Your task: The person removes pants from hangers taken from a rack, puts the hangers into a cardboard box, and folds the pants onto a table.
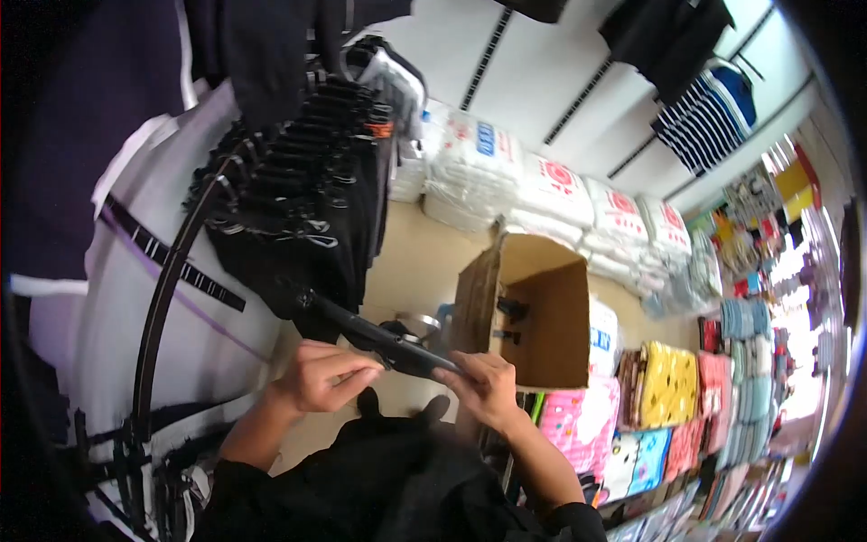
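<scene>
My right hand (483,384) is closed around the near end of a long black bar (397,341), which looks like a clip hanger. The bar slants away to the upper left, toward the hanging dark trousers. Beside its middle is a shiny, rounded metal piece (418,323). My left hand (330,375) is pinched shut close to the bar's lower edge; what its fingertips hold, if anything, is too small to make out. Black trousers (289,262) hang on a crowded rack of black clip hangers (307,154) at the upper left.
An open cardboard box (546,316) stands right of my hands, with small black pieces inside. White plastic-wrapped packs (560,190) line the wall behind it. Folded colourful textiles (668,384) are stacked at the right. A curved black rail (167,271) stands at the left.
</scene>
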The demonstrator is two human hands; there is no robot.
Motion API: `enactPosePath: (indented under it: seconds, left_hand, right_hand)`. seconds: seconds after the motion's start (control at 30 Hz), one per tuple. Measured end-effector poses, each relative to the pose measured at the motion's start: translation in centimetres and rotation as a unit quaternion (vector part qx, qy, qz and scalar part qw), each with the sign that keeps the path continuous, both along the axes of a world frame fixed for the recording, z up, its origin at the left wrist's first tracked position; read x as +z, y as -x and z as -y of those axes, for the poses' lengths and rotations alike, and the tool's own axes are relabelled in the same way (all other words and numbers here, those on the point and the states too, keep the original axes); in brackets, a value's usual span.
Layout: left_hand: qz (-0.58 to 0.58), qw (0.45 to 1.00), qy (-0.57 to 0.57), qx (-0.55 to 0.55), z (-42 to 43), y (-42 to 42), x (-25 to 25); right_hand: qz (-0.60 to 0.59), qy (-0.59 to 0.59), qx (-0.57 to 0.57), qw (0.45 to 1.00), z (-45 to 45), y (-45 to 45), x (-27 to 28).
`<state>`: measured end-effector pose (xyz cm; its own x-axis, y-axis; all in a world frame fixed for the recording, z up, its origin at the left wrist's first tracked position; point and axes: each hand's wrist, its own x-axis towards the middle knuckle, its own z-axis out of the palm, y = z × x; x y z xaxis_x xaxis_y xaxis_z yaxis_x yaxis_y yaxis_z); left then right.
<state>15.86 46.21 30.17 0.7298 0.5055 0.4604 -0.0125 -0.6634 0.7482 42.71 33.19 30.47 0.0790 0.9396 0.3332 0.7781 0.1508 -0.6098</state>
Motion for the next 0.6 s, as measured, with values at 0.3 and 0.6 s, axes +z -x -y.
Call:
enactPosePath:
  seconds: [0.3, 0.6]
  left_hand:
    - [-0.098, 0.942, -0.306, -0.095, 2.1, -8.8, 7.4]
    - [-0.107, 0.861, -0.373, -0.328, 17.1, -19.4, 10.2]
  right_hand:
    - [0.006, -0.032, -0.143, 0.989, 16.7, -3.8, 1.5]
    - [0.008, -0.099, -0.261, 0.96, 36.9, -3.7, 1.8]
